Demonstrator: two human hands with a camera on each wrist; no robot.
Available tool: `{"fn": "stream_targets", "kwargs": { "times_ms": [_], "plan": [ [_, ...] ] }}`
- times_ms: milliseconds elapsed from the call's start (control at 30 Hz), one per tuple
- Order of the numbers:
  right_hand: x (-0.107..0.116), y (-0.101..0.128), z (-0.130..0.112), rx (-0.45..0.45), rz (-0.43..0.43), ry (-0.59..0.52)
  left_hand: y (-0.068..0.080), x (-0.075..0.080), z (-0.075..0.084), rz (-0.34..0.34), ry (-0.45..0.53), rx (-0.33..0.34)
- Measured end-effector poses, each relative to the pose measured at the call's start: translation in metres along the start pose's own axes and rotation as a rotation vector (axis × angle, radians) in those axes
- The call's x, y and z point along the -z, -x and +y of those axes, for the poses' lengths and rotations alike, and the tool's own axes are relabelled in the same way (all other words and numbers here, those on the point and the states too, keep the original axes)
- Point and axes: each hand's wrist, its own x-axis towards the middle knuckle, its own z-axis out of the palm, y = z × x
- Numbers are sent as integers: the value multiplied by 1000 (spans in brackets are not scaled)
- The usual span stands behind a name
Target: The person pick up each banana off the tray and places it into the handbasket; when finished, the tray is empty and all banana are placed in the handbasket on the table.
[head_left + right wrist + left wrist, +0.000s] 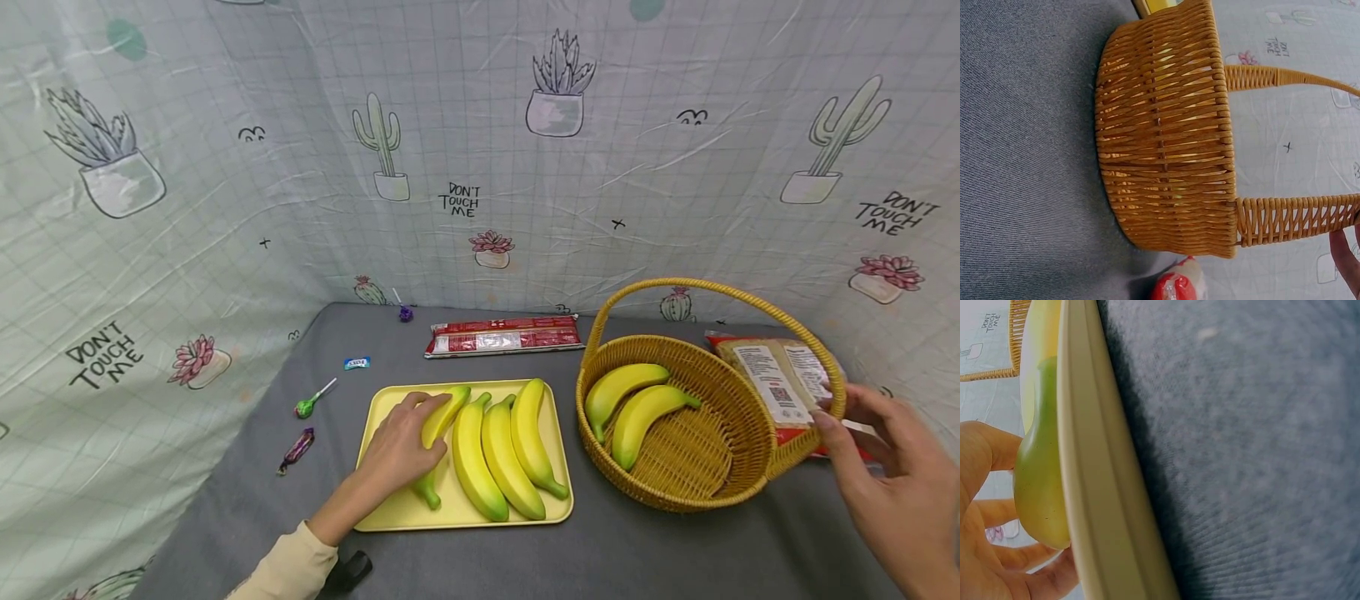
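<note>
My left hand is curled over the leftmost banana on a pale yellow tray. Thumb and fingers sit on either side of this banana, which the left wrist view shows at the tray's rim. Three more bananas lie side by side to its right. At the right, my right hand pinches the handle of a round wicker basket between thumb and fingers. Two bananas rest inside the basket, on its left side. The palm hides the middle of the gripped banana.
Behind the tray lies a long red packet. A red and clear bag is behind the basket. To the left are a green lollipop, a purple-wrapped candy, a small blue packet and a purple lollipop.
</note>
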Motion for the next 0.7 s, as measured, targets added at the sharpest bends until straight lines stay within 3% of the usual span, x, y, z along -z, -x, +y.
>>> {"fn": "stream_targets", "kwargs": {
  "times_ms": [700],
  "plan": [
    [-1, 1, -4, -53, -8, 35, -4, 5, -3, 10, 37, 4]
  ]
}}
